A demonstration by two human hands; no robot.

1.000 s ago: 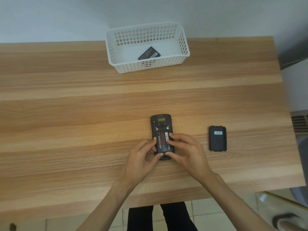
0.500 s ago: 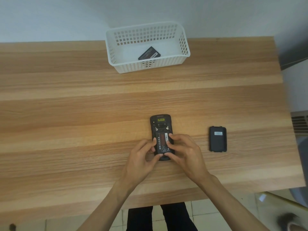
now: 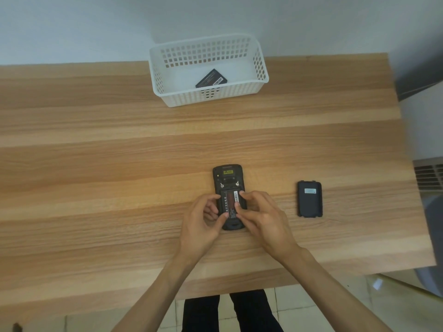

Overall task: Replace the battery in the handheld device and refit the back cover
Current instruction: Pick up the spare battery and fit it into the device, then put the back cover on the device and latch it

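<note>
Your handheld device (image 3: pixel 229 185) lies face down near the middle of the counter (image 3: pixel 96 164), its back open, with the battery (image 3: pixel 230 203) in the bay, label up. Over the last second little has moved: both hands were already at the device's lower half, and they have only settled a shade closer, the fingers of your right hand (image 3: pixel 261 218) now spread more over the label while your left hand (image 3: pixel 200 222) stays curled against the left edge. Your left fingers are bent round the device's side with the thumb laid on the battery's lower part, bracing the case, not lifting it; your right fingers (image 3: pixel 238 207) press down on the battery face and grip nothing that I can see. I judge from this that you are seating the battery, pushing it flat so it sits flush. Whether it has clicked fully home I cannot tell, since your fingers hide its lower end. The back cover (image 3: pixel 309 198) lies untouched on the counter, well apart to the right of the device, inner side up by the look of its small label. Another dark battery (image 3: pixel 211 79) lies in the white basket (image 3: pixel 167 92) at the far edge, probably the old one. So the swap looks nearly done; what remains is to confirm the fit, then fetch the cover and refit it.
</note>
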